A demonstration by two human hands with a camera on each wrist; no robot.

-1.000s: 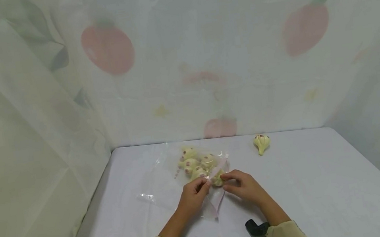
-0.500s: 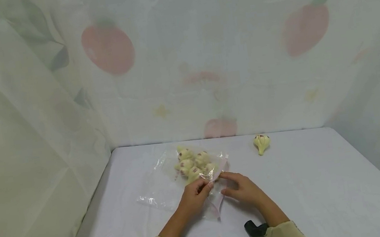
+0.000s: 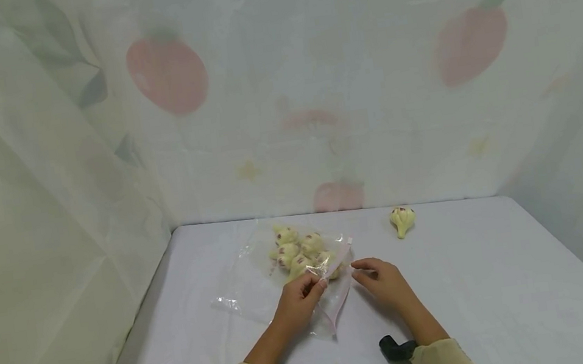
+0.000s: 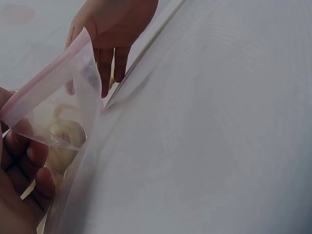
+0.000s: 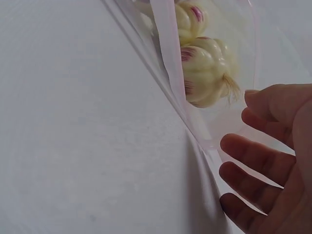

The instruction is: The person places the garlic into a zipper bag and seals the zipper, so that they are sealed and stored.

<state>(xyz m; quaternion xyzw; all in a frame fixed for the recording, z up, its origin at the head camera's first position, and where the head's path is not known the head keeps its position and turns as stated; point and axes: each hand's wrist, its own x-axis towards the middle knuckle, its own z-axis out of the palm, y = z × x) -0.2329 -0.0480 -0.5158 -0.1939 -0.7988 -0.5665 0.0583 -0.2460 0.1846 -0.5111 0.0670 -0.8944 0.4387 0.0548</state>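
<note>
A clear zip bag [image 3: 242, 290] with a pink-edged mouth lies flat on the white table, its mouth facing right. Several garlic bulbs [image 3: 288, 256] are inside, pale with purple streaks. My left hand [image 3: 295, 306] pinches the upper lip of the mouth and lifts it, so the mouth gapes in the left wrist view. Just right of the mouth is my right hand [image 3: 388, 285], holding nothing, its fingers spread and relaxed. In the right wrist view one garlic bulb [image 5: 207, 68] sits just inside the mouth, apart from the fingertips [image 5: 234, 144].
One loose garlic bulb [image 3: 402, 219] lies near the back edge of the white table [image 3: 481, 280], right of the bag. A fruit-print curtain [image 3: 391, 101] hangs behind the table and along both sides.
My right hand pushed a garlic bulb through the bag's mouth, then let go and drew back to the right. The bulbs inside shifted slightly left. My left hand kept its pinch on the bag.
</note>
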